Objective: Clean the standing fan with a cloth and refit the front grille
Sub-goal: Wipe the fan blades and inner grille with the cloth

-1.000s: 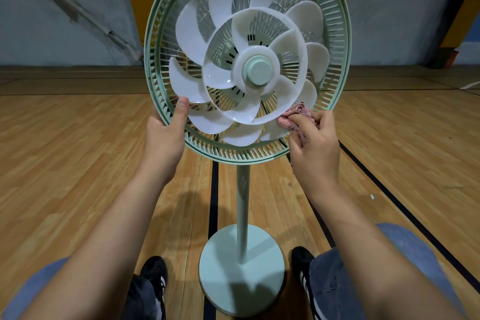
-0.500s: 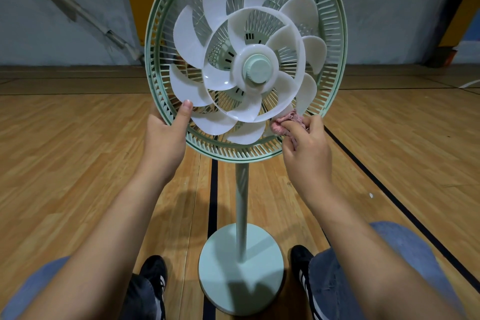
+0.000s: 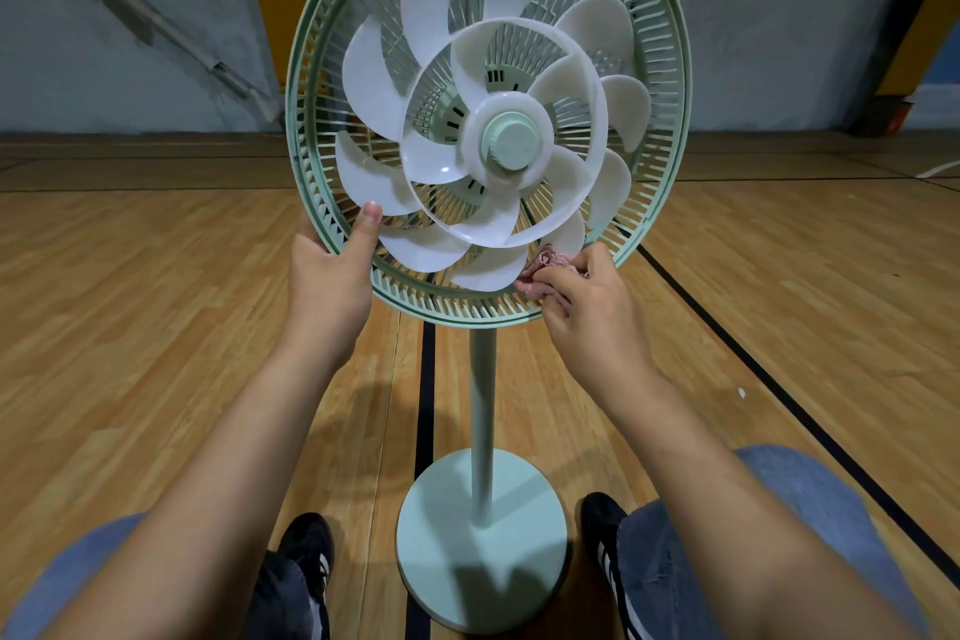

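Observation:
A pale green standing fan (image 3: 480,411) stands in front of me with its front grille off, so the white blades (image 3: 498,140) are bare inside the green rear guard (image 3: 670,83). My left hand (image 3: 330,286) grips the guard's lower left rim, thumb up against it. My right hand (image 3: 592,312) pinches a bunched pink cloth (image 3: 545,268) against the tip of a lower blade at the guard's lower right. The front grille is not in view.
The fan's round base (image 3: 480,541) sits on a wooden sports floor with black lines (image 3: 779,379). My knees in jeans and black shoes (image 3: 306,551) flank the base. A grey wall (image 3: 130,16) runs behind.
The fan head has turned slightly to the left. My right hand with the cloth has slid lower and leftwards along the bottom blades. My left hand keeps its hold on the rim.

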Action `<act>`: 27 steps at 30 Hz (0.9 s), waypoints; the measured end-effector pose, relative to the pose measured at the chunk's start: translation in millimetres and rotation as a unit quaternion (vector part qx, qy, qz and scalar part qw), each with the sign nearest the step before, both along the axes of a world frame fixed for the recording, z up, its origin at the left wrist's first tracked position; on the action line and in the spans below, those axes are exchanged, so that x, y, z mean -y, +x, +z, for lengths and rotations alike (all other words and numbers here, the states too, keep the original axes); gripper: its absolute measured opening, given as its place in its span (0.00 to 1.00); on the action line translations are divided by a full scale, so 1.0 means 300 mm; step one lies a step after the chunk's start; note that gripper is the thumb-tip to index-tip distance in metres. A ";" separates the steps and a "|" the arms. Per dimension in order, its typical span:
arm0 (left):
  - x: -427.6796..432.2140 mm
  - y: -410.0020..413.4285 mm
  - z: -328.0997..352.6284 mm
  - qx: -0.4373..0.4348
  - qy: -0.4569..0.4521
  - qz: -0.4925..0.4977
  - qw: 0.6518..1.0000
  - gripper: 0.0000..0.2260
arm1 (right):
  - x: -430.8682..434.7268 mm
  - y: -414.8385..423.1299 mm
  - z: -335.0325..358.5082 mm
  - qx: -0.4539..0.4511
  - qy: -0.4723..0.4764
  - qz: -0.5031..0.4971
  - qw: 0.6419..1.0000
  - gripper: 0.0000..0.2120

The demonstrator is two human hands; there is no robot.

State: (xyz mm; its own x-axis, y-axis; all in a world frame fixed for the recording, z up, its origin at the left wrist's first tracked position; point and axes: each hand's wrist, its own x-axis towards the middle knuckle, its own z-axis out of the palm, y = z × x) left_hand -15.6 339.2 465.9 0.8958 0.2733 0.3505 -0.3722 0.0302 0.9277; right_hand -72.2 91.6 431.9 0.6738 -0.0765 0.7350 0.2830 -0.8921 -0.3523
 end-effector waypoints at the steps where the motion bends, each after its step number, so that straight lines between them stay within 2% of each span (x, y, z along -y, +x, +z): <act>1: 0.000 0.002 -0.001 0.000 -0.001 -0.002 1.000 0.10 | 0.002 -0.003 0.003 0.006 0.011 -0.005 1.000 0.11; 3: 0.000 0.004 -0.004 -0.003 -0.002 -0.001 1.000 0.11 | 0.012 -0.009 0.011 0.022 0.035 -0.015 0.999 0.07; 7: -0.001 0.000 -0.002 -0.005 -0.012 -0.001 1.000 0.11 | 0.041 -0.012 0.032 0.070 0.081 -0.026 0.994 0.06; 11: 0.000 -0.004 0.002 -0.005 -0.020 -0.001 1.000 0.12 | 0.051 -0.007 0.045 0.119 0.105 -0.029 0.987 0.12; 15: 0.006 -0.004 0.001 0.000 -0.015 -0.003 1.000 0.16 | 0.031 0.007 0.044 0.145 0.088 -0.022 0.985 0.14; 21: 0.008 -0.008 0.010 0.002 -0.012 -0.006 1.000 0.09 | -0.013 0.033 0.014 0.098 0.029 -0.022 0.994 0.14; 24: 0.010 -0.010 0.012 0.001 -0.011 -0.005 1.000 0.11 | -0.036 0.032 -0.003 0.045 -0.022 -0.006 0.999 0.12; 27: 0.012 -0.011 0.011 0.008 -0.015 -0.005 1.000 0.16 | -0.039 0.028 -0.006 0.031 -0.041 -0.012 0.999 0.12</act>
